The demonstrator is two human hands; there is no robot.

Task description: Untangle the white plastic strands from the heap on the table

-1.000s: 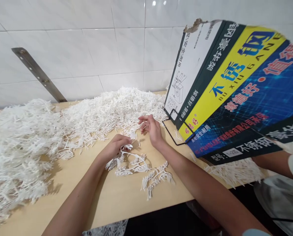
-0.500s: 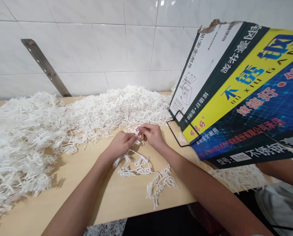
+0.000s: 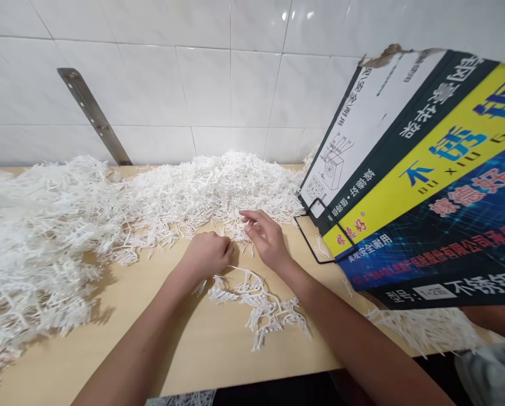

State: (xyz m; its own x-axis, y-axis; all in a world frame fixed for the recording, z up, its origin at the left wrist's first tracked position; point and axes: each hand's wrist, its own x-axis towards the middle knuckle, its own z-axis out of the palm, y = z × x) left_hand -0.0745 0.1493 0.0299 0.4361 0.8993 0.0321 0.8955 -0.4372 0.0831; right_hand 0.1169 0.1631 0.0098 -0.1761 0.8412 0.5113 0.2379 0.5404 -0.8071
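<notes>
My left hand (image 3: 210, 252) is closed just above the tabletop, its fingers curled round one end of a white branched strand (image 3: 260, 301). From there the strand trails toward the front edge, its small forked tips spread out. To the right, my right hand (image 3: 268, 238) is raised with fingers apart and nothing visible in them. Behind both hands lies a heap of small white stick-like pieces (image 3: 222, 189). A larger tangled mass of white branched strands (image 3: 36, 242) covers the left of the table.
A printed cardboard panel (image 3: 413, 186) leans on the right, with a black wire stand (image 3: 315, 248) at its lower corner. Beyond it, another person's forearm (image 3: 495, 321) is near more white pieces (image 3: 430, 330). A metal bracket (image 3: 95, 118) is fixed to the tiled wall.
My hands have come apart from their shared pinch. The right has opened and moved slightly right; the left has drawn back a little toward me. The trailing strand has shifted, and the view has turned slightly left.
</notes>
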